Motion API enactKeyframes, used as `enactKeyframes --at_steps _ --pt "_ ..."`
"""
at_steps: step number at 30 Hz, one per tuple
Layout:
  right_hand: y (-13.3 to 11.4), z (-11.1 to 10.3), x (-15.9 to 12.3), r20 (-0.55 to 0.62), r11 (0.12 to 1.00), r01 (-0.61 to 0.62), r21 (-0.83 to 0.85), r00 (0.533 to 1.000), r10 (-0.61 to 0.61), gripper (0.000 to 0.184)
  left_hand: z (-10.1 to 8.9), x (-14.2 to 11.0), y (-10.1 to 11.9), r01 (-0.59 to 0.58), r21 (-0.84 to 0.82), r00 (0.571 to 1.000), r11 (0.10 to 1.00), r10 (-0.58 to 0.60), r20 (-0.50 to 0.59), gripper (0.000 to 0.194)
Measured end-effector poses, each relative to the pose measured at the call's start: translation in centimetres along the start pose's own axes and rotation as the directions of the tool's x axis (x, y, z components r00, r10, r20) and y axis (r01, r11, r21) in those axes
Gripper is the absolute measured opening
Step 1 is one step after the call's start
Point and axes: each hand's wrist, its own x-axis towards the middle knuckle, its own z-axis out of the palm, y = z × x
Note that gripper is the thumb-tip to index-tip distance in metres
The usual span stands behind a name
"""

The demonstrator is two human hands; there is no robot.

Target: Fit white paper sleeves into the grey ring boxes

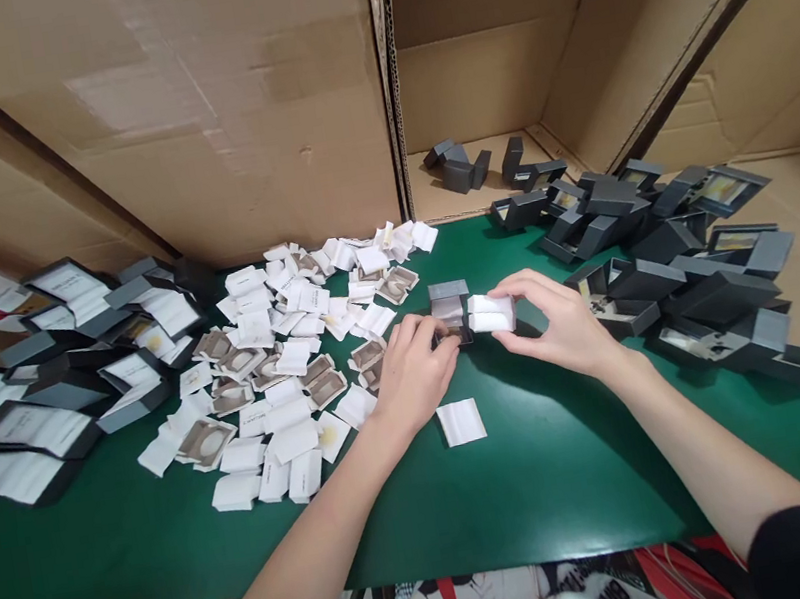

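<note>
My left hand [416,360] is closed at a small dark grey hinged box [450,304], its fingertips at the box's near part. The lid of that box stands up, and my fingers hide some of its inside. Between the thumb and fingers of my right hand [553,321] is a small white box insert [489,314], held just right of the dark box. On the green table in front of my left hand lies a flat white card piece [461,422].
Many white inserts [289,413] lie scattered left of centre. Dark boxes with white linings [76,361] pile up at far left; more dark boxes [675,266] are heaped on the right. Cardboard walls [246,91] close off the back of the green table [551,488].
</note>
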Motion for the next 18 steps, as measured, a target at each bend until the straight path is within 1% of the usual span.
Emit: enactKeyframes --at_steps 3,8,11,18 --pt "-0.65 0.23 0.01 0.03 1.0 0.025 0.014 0.999 -0.025 0.032 0.03 -0.01 0.29 -0.015 -0.043 1.0 0.999 0.015 0.003 0.016" --pt "-0.81 0.84 -0.19 0.111 1.0 -0.007 0.008 0.994 0.006 0.032 0.28 -0.16 0.22 -0.011 -0.119 1.0 0.993 0.009 -0.022 0.013" --pt "-0.66 0.82 -0.23 0.134 1.0 -0.016 -0.006 0.991 0.017 0.031 0.45 -0.24 -0.02 -0.007 -0.16 0.999 0.987 0.0 -0.042 0.011" --pt "-0.79 0.82 -0.22 0.201 0.988 0.032 -0.154 0.98 0.0 0.029 0.78 -0.32 0.06 -0.004 -0.179 0.997 0.984 -0.011 -0.081 0.013"
